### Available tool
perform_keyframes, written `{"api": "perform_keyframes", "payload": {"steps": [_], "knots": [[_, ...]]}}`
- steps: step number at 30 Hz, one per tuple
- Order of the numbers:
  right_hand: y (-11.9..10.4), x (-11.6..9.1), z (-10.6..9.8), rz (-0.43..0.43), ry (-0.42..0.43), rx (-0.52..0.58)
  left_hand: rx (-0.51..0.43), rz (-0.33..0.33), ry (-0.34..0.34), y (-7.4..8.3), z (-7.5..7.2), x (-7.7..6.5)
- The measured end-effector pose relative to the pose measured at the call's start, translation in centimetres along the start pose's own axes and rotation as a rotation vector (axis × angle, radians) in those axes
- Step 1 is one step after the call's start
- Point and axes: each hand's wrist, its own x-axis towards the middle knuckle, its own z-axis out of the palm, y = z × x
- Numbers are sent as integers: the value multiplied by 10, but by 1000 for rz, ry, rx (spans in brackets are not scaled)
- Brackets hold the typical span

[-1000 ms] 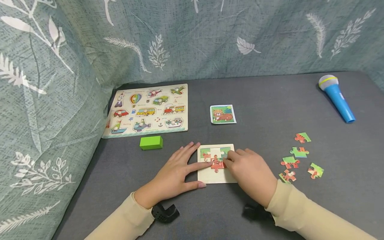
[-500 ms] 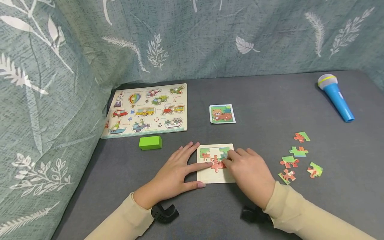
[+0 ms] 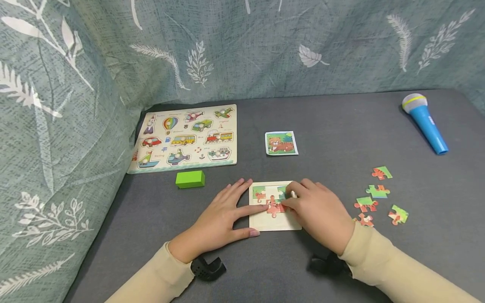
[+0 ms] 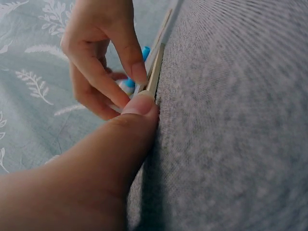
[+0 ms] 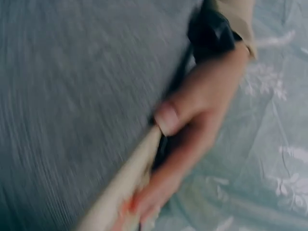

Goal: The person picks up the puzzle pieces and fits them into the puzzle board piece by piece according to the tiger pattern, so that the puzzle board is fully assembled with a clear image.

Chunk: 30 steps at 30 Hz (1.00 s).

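A pale wooden puzzle tray (image 3: 261, 223) lies flat on the table with several jigsaw pieces in it. My left hand (image 3: 221, 219) lies spread at its left side, index fingertip on a red jigsaw piece (image 3: 272, 209) and thumb at the lower edge. My right hand (image 3: 318, 212) bends over the tray's right side, thumb and index finger at a red jigsaw piece (image 3: 282, 206) partly hidden under them. A green piece (image 3: 281, 191) shows just above. In the left wrist view, my left thumb (image 4: 139, 103) presses the tray's edge. The right wrist view is blurred.
Several loose jigsaw pieces (image 3: 366, 204) lie to the right. A tiger picture card (image 3: 281, 143) is behind the tray. Farther left are a vehicle puzzle board (image 3: 189, 139) and a green block (image 3: 190, 179). A blue toy microphone (image 3: 426, 124) lies back right.
My right hand has shifted slightly right and up, and its thumb and index finger stand a little farther apart. The left hand has stayed in place.
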Motion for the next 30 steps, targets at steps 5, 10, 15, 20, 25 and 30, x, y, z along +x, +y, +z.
{"api": "perform_keyframes", "payload": {"steps": [5,10,15,20,25,30], "knots": [[22,1,-8,-95,-68,143,4,-10,-18,0,0,1],[39,4,-5,-187,-63,201,-2,-11,-16,0,0,1],[49,6,-1,-219,-70,190,-1,-7,-7,0,0,1],[53,5,-3,-246,-93,149,3,-2,-2,0,1,1],[52,5,-5,-262,-105,139,-3,3,-3,0,1,1],[52,4,-8,-253,-110,133,-1,-7,-10,0,0,0]]}}
